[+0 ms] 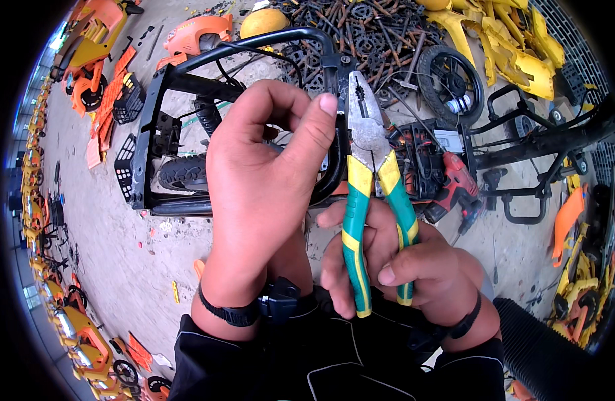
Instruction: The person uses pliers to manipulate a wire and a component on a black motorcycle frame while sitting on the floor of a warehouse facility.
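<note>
A pair of combination pliers [369, 134] with green and yellow handles points upward in my right hand [421, 267]. My right fingers wrap around the handles, and the metal jaws look nearly closed with nothing visible in them. Left of the pliers, my left hand [260, 167] is raised with its fingers curled in and the thumb against them. Whatever it may pinch is hidden. Behind both hands is a black metal vehicle frame [244, 45], with a tyre [183, 174] inside it.
A red and black cordless drill [454, 184] lies right of the pliers. Beyond are a heap of rusty metal parts [367, 40], a black wheel [450, 85] and yellow plastic panels [515, 53]. Another black frame [541, 144] stands at right. Orange and yellow vehicles [86, 341] line the left.
</note>
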Demonstrator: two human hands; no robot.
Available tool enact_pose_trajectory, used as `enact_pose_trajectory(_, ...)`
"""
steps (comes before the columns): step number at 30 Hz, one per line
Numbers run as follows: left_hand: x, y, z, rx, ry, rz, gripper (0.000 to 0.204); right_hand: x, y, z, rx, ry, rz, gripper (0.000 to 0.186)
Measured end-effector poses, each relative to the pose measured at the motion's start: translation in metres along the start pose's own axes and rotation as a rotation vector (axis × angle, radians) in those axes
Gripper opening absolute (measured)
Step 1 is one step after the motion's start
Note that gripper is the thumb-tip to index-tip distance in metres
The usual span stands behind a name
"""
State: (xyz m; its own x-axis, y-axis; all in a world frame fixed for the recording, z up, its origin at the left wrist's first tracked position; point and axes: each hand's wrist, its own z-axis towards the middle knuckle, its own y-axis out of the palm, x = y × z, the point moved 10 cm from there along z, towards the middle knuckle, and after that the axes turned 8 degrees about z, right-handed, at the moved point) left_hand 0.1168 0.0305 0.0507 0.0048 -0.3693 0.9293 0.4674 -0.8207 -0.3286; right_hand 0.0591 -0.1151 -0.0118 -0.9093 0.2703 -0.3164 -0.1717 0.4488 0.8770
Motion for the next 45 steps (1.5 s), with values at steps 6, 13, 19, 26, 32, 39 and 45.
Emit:
enact_pose_trajectory(6, 0.001, -0.002, 0.000, 0.011, -0.031, 0.012, 0.012, -0.007, -0.010, 0.004, -0.047, -0.012, -0.227, 0.081)
enact_pose_trajectory(13, -0.002, -0.002, 0.001, 0.049, 0.071, -0.015, 0.015, -0.044, -0.007, -0.016, 0.135, -0.371, -0.513, 0.071)
enact_pose_trajectory(19, -0.003, -0.001, 0.000, 0.048, 0.064, -0.017, 0.016, -0.092, -0.011, -0.042, 0.646, -0.774, -1.436, 0.081)
enact_pose_trajectory(26, -0.002, -0.002, -0.001, 0.026, 0.054, -0.020, 0.015, -0.099, 0.002, -0.039, 0.778, -0.871, -1.851, 0.094)
enact_pose_trajectory(32, -0.002, -0.002, -0.001, 0.029, 0.066, -0.024, 0.016, -0.098, 0.005, -0.039, 0.814, -0.888, -1.920, 0.096)
enact_pose_trajectory(39, 0.009, 0.002, -0.005, -0.031, 0.223, 0.243, 0.030, -0.097, 0.013, -0.042, 0.924, -0.802, -2.072, 0.096)
enact_pose_trajectory(45, 0.024, 0.010, -0.008, -0.069, 0.361, 0.419, 0.045, -0.096, 0.011, -0.043, 0.901, -0.842, -2.086, 0.092)
